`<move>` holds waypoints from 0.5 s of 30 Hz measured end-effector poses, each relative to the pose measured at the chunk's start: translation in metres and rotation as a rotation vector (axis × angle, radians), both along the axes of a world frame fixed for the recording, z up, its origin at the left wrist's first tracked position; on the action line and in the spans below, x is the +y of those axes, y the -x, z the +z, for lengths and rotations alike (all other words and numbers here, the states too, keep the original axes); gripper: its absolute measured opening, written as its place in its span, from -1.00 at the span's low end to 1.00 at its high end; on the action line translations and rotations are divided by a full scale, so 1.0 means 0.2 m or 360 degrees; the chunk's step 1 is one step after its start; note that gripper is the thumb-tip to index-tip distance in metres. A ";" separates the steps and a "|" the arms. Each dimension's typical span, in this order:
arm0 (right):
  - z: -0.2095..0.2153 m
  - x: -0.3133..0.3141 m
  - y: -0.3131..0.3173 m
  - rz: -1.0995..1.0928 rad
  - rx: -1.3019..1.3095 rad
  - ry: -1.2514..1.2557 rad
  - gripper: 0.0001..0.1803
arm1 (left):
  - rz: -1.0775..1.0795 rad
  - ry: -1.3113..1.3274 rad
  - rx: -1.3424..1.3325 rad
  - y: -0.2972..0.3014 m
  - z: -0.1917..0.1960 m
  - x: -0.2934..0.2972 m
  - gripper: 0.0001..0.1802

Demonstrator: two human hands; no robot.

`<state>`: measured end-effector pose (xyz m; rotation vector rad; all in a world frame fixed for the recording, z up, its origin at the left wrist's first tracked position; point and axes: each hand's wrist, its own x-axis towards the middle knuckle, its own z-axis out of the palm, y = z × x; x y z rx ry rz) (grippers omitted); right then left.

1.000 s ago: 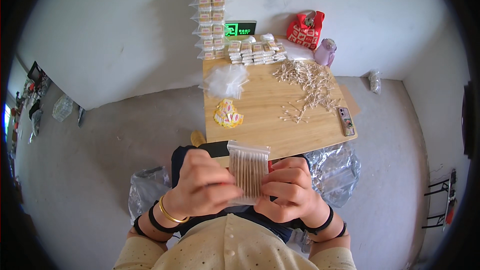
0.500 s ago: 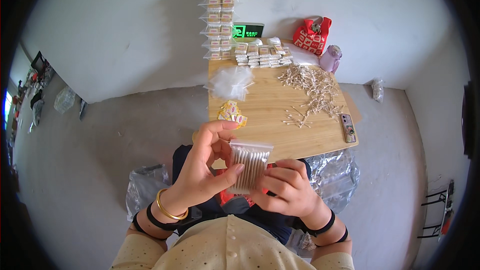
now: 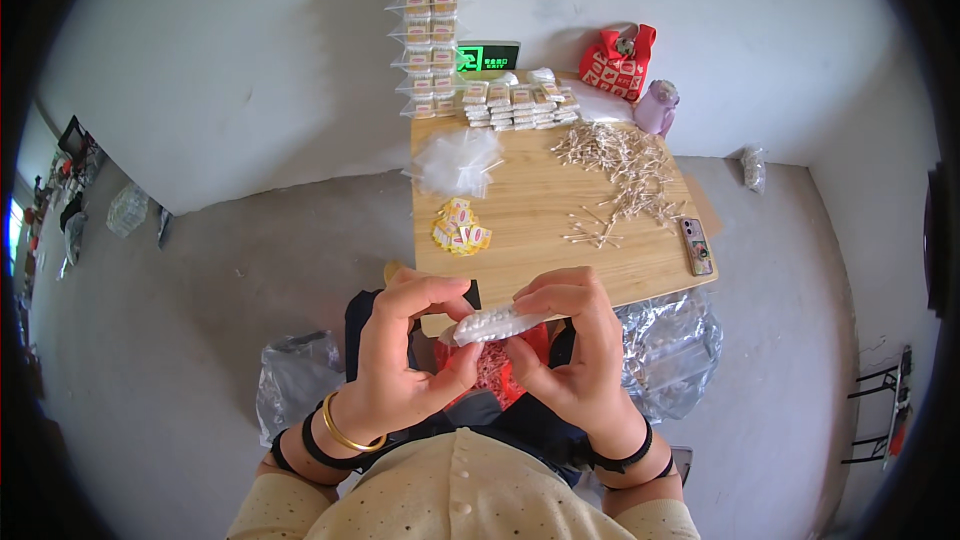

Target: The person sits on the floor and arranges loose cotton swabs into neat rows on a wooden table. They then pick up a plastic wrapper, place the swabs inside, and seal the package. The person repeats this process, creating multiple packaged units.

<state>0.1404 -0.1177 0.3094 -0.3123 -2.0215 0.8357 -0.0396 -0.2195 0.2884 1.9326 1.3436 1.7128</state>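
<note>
Close to me, in front of the table's near edge, a small clear bag of cotton swabs [image 3: 492, 325] is held between both hands, tilted so its row of white tips faces up. My left hand [image 3: 402, 345] pinches one end with thumb and fingers. My right hand [image 3: 578, 355] closes on the other end, thumb below and fingers above. On the wooden table [image 3: 540, 200] beyond lie a small pile of yellow and white label cards [image 3: 460, 227], a heap of flat clear bags [image 3: 455, 162] and many loose cotton swabs [image 3: 630, 175].
Filled swab packets [image 3: 515, 105] are stacked at the back, beside a tall column of bagged packets [image 3: 430, 30]. A red bag [image 3: 618, 65], a purple bottle [image 3: 656, 107] and a phone [image 3: 696, 246] line the right side. Plastic sacks [image 3: 672, 355] flank my legs.
The swab bag has turned from showing its flat face to showing its tips end-on. My right hand has moved up and now grips its right end.
</note>
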 end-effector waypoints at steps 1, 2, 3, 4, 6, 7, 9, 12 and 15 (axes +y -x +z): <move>0.01 0.00 0.00 -0.0022 -0.0009 -0.0040 -0.52 | 0.0013 -0.0006 0.0016 0.00 -0.01 0.00 -0.31; 0.01 -0.01 0.00 -0.0037 -0.0013 -0.0054 -0.53 | 0.0059 -0.0030 -0.0017 -0.01 -0.01 0.00 -0.32; 0.01 -0.01 0.01 -0.0052 -0.0017 -0.0069 -0.53 | 0.0106 -0.0053 -0.0051 -0.02 -0.02 0.00 -0.33; 0.01 -0.01 0.01 -0.0066 -0.0022 -0.0084 -0.53 | 0.0152 -0.0078 -0.0084 -0.02 -0.03 0.01 -0.33; 0.02 0.00 0.01 -0.0073 -0.0023 -0.0168 -0.54 | 0.0189 -0.0122 -0.0021 -0.02 -0.03 0.01 -0.32; 0.02 0.01 0.02 -0.0075 -0.0021 -0.0209 -0.55 | 0.0209 -0.0144 0.0012 -0.02 -0.03 0.01 -0.31; 0.03 0.01 0.01 -0.0053 -0.0058 -0.0231 -0.56 | 0.0198 -0.0204 0.0058 -0.02 -0.03 0.02 -0.29; 0.05 0.01 0.00 -0.0013 -0.0110 -0.0198 -0.55 | 0.0195 -0.0215 0.0129 -0.02 0.00 0.03 -0.24; 0.04 -0.01 0.00 -0.0024 -0.0127 -0.0179 -0.55 | 0.0158 -0.0180 0.0165 -0.01 0.01 0.03 -0.19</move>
